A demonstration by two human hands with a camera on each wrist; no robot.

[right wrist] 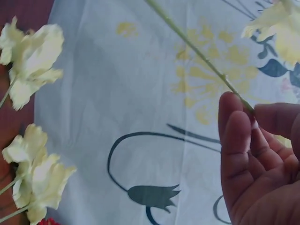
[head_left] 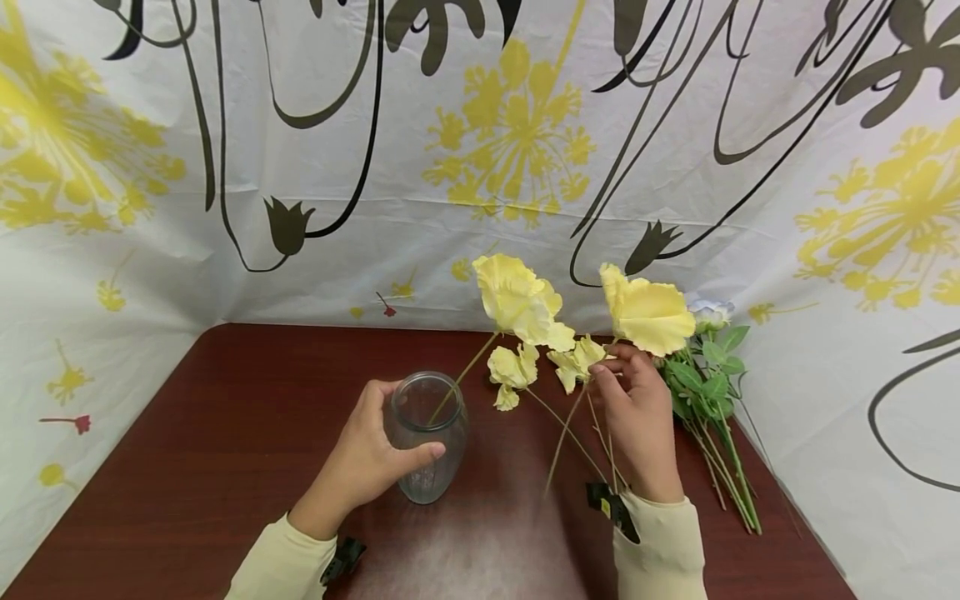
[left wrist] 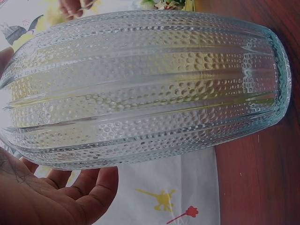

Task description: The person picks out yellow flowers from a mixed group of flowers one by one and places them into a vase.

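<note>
My left hand (head_left: 371, 454) grips a clear glass vase (head_left: 427, 471), thumb on the near side and fingers round its left. Ribs and a dimpled pattern cover the vase (left wrist: 154, 89) in the left wrist view. One yellow flower (head_left: 516, 296) stands in it, leaning right, its stem visible through the mouth. To the right, my right hand (head_left: 637, 408) pinches the stem (head_left: 564, 446) of another yellow flower (head_left: 648, 315) just below the bloom. The right wrist view shows thumb and fingertips meeting on that green stem (right wrist: 201, 57).
More yellow flowers (head_left: 513, 371) lie on the dark red table (head_left: 247, 433) between vase and right hand. At the right edge rests a bunch of green-leaved stems (head_left: 708, 383) with a pale bluish flower (head_left: 708, 312). A white patterned cloth (head_left: 337, 275) surrounds the table.
</note>
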